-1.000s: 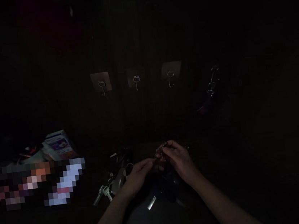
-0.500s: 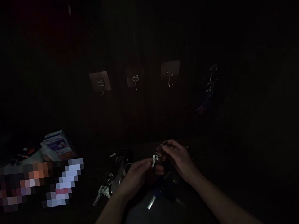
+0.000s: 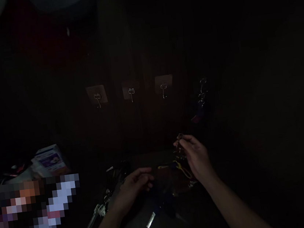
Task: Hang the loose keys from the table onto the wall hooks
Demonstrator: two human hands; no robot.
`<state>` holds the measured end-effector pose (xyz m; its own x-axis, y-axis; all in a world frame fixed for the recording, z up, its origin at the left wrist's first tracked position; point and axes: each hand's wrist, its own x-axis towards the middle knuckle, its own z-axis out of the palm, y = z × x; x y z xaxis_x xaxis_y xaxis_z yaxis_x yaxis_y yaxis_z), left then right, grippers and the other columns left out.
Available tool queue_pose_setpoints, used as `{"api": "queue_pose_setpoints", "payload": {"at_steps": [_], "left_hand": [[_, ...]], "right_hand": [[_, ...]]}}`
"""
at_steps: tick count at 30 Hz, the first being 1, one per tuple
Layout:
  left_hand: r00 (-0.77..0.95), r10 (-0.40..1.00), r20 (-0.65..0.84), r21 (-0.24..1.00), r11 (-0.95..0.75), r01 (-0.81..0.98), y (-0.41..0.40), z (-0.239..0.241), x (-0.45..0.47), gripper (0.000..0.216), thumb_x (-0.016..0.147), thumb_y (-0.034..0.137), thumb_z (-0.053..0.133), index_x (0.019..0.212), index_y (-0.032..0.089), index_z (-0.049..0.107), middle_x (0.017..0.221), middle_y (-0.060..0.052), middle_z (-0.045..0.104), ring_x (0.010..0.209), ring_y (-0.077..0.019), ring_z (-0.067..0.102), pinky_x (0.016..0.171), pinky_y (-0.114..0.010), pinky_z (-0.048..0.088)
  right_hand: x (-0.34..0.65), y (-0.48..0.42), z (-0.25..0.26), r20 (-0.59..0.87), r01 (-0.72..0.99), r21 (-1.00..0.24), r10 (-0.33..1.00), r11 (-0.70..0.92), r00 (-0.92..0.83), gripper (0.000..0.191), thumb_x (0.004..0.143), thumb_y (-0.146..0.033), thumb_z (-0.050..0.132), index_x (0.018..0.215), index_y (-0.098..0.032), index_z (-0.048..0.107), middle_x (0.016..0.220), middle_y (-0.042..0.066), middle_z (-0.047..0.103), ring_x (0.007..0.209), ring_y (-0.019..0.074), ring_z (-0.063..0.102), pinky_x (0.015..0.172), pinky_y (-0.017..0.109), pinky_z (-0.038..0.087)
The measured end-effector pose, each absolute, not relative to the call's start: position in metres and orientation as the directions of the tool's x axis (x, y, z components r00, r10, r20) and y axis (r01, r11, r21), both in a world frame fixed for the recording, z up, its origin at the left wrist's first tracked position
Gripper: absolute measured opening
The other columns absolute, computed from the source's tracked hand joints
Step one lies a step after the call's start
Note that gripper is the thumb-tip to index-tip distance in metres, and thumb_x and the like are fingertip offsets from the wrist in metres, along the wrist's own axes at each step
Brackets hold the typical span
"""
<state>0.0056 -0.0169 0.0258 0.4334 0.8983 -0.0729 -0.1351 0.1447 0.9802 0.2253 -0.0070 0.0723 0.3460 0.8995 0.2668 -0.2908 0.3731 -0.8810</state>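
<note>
Pinched between the thumb and fingers of my right hand [image 3: 199, 158] is a key ring [image 3: 180, 136], raised above the dark surface. Small metal parts dangle under it, too dim to tell apart. My left hand [image 3: 137, 185] is off to the left with loosely bent fingers apart and nothing in them. A yellow cord [image 3: 183, 168] lies below my right hand. A key with a bright blade [image 3: 151, 220] lies in front, between my forearms. More silvery keys [image 3: 99, 210] lie left of my left wrist.
Three metal hooks [image 3: 98, 99], [image 3: 131, 93], [image 3: 164, 90] are fixed on the dark upright panel. Keys hang from another hook [image 3: 201, 98] to the right. A purple and white box [image 3: 51, 159] stands at left beside a blurred-out patch. Much is lost in darkness.
My right hand has lifted the key ring up and to the right, away from my left hand. My left hand has let go and its fingers have come apart. The view has shifted slightly.
</note>
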Motion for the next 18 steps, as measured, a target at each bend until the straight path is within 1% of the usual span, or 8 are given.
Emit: {"api": "queue_pose_setpoints", "payload": {"at_steps": [3,6,8,10,14,18], "left_hand": [[0.349,0.934,-0.078,0.990,0.113,-0.082,-0.014,0.025,0.005,0.032,0.076,0.038,0.063,0.102,0.018,0.064,0.090,-0.005,0.066,0.080,-0.0153,0.059,0.079,-0.030,0.044],[0.298,0.953,-0.064,0.998,0.066,0.003,-0.012,0.021,0.007,0.030,0.077,0.039,0.062,0.099,0.019,0.064,0.086,-0.003,0.066,0.081,-0.0161,0.059,0.081,-0.030,0.043],[0.314,0.949,-0.036,0.998,0.015,0.067,-0.011,0.017,0.009,0.027,0.079,0.038,0.059,0.099,0.020,0.064,0.085,-0.002,0.066,0.081,-0.0159,0.059,0.080,-0.029,0.042],[0.366,0.930,-0.022,0.991,-0.028,0.130,-0.011,0.014,0.011,0.026,0.080,0.038,0.057,0.097,0.020,0.064,0.083,-0.001,0.066,0.079,-0.0157,0.059,0.078,-0.028,0.042],[0.416,0.909,-0.022,0.977,-0.069,0.202,-0.012,0.012,0.014,0.024,0.079,0.036,0.057,0.095,0.020,0.065,0.080,0.000,0.066,0.078,-0.0159,0.058,0.073,-0.026,0.041],[0.410,0.912,-0.032,0.971,-0.068,0.227,-0.013,0.017,0.014,0.025,0.080,0.037,0.054,0.095,0.020,0.064,0.080,-0.001,0.066,0.078,-0.0158,0.058,0.074,-0.026,0.041]], "right_hand": [[0.244,0.001,0.088,0.304,-0.234,-0.865,0.834,0.444,0.460,0.021,0.068,-0.035,0.072,0.083,-0.022,0.065,0.071,-0.002,0.065,0.067,0.0119,0.058,0.061,0.024,0.044],[0.265,0.011,0.106,0.390,-0.174,-0.797,0.713,0.578,0.583,0.021,0.065,-0.035,0.073,0.080,-0.022,0.066,0.067,-0.003,0.062,0.065,0.0113,0.058,0.065,0.026,0.046],[0.278,0.020,0.119,0.420,-0.131,-0.769,0.649,0.626,0.634,0.021,0.065,-0.034,0.073,0.080,-0.022,0.066,0.068,-0.003,0.062,0.062,0.0099,0.057,0.061,0.025,0.046],[0.291,0.028,0.130,0.442,-0.083,-0.752,0.593,0.654,0.673,0.021,0.065,-0.034,0.072,0.082,-0.022,0.066,0.069,-0.004,0.061,0.057,0.0075,0.055,0.054,0.021,0.043],[0.311,0.043,0.148,0.496,-0.004,-0.726,0.528,0.688,0.689,0.022,0.066,-0.035,0.069,0.084,-0.023,0.066,0.070,-0.004,0.061,0.052,0.0056,0.053,0.047,0.018,0.039],[0.322,0.057,0.161,0.513,0.022,-0.734,0.532,0.679,0.673,0.023,0.065,-0.036,0.070,0.083,-0.022,0.066,0.067,-0.004,0.060,0.047,0.0041,0.050,0.041,0.016,0.035]]}}
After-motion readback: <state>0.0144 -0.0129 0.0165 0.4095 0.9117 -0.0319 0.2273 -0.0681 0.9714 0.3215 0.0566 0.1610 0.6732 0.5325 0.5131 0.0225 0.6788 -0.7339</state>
